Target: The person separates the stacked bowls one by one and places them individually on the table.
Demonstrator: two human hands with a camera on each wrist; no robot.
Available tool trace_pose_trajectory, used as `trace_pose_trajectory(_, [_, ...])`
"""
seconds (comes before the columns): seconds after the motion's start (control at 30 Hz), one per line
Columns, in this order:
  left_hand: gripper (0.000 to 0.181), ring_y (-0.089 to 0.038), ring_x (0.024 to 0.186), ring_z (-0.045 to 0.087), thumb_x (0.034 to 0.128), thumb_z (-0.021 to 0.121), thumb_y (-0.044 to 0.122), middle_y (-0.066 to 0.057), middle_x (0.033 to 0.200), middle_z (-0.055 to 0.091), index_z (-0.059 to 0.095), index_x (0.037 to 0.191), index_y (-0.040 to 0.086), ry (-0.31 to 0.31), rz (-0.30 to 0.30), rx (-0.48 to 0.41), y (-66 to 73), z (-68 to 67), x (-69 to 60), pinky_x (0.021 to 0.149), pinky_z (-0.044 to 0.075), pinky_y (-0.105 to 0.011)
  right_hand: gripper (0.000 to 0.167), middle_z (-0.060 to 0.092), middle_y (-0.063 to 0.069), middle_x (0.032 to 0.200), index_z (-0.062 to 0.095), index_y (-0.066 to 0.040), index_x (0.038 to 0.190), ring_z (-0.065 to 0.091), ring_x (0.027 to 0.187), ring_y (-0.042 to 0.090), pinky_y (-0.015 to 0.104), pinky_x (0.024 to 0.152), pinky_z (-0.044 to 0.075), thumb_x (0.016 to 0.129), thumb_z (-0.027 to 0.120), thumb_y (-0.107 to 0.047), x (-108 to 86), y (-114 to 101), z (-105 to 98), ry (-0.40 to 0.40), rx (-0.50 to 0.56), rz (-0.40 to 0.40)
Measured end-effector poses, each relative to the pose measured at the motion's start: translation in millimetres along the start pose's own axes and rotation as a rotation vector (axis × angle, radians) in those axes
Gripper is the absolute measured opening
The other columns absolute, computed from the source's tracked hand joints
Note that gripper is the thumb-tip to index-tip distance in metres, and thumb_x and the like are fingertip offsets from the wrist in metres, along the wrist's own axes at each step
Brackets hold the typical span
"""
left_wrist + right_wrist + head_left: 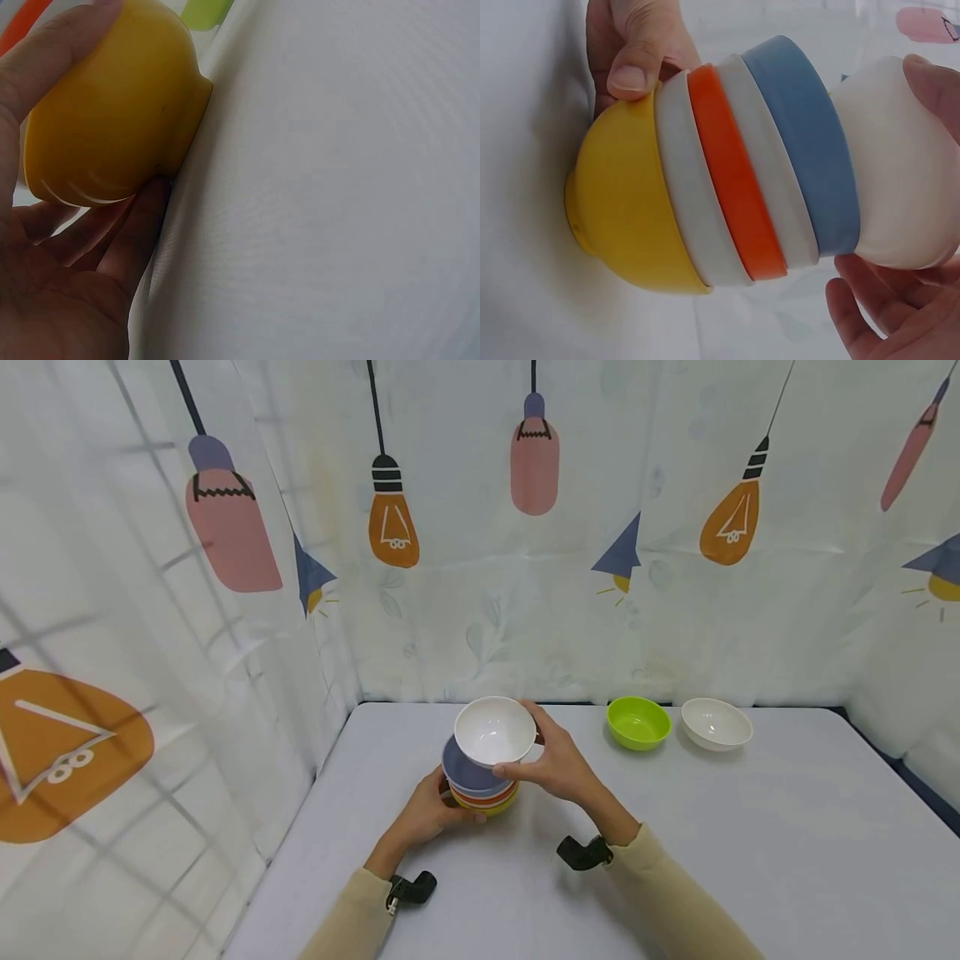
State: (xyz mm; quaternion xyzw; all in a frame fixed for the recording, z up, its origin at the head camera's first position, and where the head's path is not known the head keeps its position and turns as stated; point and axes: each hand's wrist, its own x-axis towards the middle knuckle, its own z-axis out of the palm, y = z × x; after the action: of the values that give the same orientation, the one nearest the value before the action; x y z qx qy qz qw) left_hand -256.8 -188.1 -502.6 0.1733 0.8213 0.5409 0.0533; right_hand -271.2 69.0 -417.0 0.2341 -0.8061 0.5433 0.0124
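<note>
Beige sleeves point(678, 897), glossy white bowl point(495, 731) above blue, white, orange, yellow stack point(735, 176)

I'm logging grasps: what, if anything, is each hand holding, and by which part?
The right hand holds the raised white bowl by its outer side; the left hand grips the yellow bowl by its outer wall.

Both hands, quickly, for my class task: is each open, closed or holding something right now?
Left hand: holding the yellow bowl.
Right hand: holding a white bowl above the blue bowl.
</note>
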Motion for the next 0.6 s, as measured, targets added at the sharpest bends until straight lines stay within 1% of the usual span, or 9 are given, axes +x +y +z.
trace_pose_trajectory(0.17, [0.088, -0.021, 0.126, 0.061, 0.0729, 0.095, 0.026, 0.000, 0.137, 0.063, 0.047, 0.147, 0.022, 0.003, 0.002, 0.008, -1.6, -0.1, 0.4, 0.108, 0.050, -0.043, 0.095, 0.056, 0.000, 0.143, 0.040, -0.029, 0.153, 0.061, 0.122, 0.025, 0.047, 0.099, 0.056, 0.074, 0.093, -0.036, 0.9, 0, -4, 0.016, 0.017, -0.017])
trace_pose_trajectory(0.37, [0.089, -0.022, 0.127, 0.060, 0.0732, 0.095, 0.026, -0.001, 0.138, 0.063, 0.046, 0.148, 0.022, -0.003, 0.011, 0.010, -1.4, -0.4, 0.3, 0.109, 0.049, -0.044, 0.092, 0.056, -0.002, 0.142, 0.041, -0.030, 0.151, 0.061, 0.121, 0.023, 0.044, 0.099, 0.056, 0.075, 0.092, -0.037, 1.7, -1, -7, 0.021, 0.028, -0.026])
trace_pose_trajectory(0.47, [0.090, -0.022, 0.127, 0.060, 0.0730, 0.095, 0.026, -0.001, 0.138, 0.063, 0.046, 0.149, 0.023, -0.004, 0.012, 0.006, -2.0, -0.5, 0.8, 0.109, 0.049, -0.043, 0.091, 0.056, -0.001, 0.143, 0.041, -0.030, 0.151, 0.061, 0.121, 0.024, 0.046, 0.099, 0.056, 0.075, 0.092, -0.035, 1.7, -1, -9, 0.028, 0.036, -0.029])
trace_pose_trajectory(0.6, [0.090, -0.022, 0.127, 0.061, 0.0732, 0.095, 0.025, -0.001, 0.138, 0.062, 0.045, 0.149, 0.022, -0.001, 0.017, 0.006, -2.6, -0.5, 1.1, 0.108, 0.050, -0.040, 0.093, 0.056, 0.000, 0.143, 0.040, -0.028, 0.152, 0.060, 0.123, 0.026, 0.051, 0.101, 0.054, 0.075, 0.093, -0.033, 1.1, -3, -13, 0.044, 0.047, -0.022])
